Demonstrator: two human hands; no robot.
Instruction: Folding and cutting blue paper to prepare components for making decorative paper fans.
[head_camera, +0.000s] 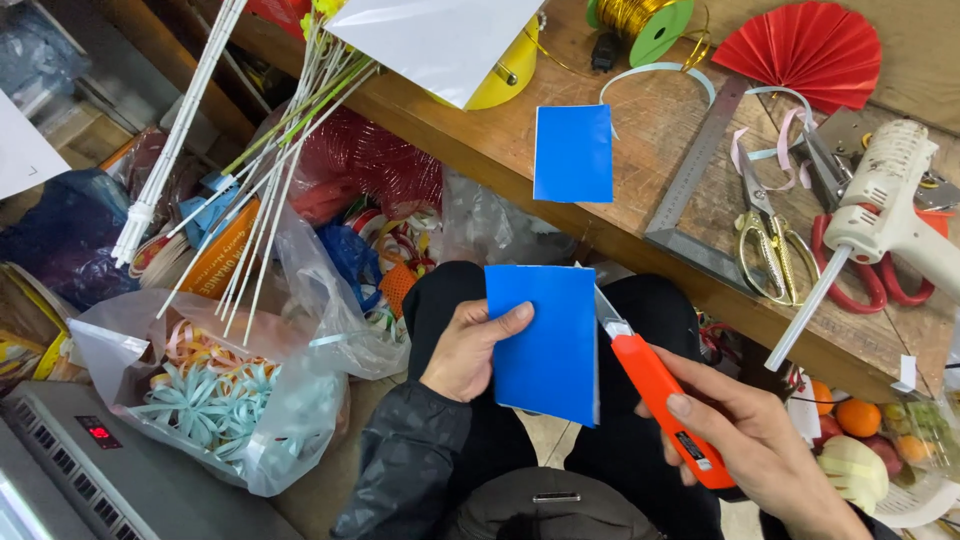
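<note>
The left hand (465, 350) has its grip closed on a folded blue card (545, 345), thumb across the front face, fingers hidden behind. The card stands upright over the person's lap, at 3 o'clock from that hand. The right hand (765, 445) has its grip closed around an orange utility knife (660, 395), whose blade tip touches the card's right edge near its top corner; the card lies at 10 o'clock from this hand. On the wooden surface (660, 130), at 12 o'clock from the held card, lies a second blue card (573, 153). Scissors (765, 235) and a white glue gun (880, 200) lie at 2 o'clock.
</note>
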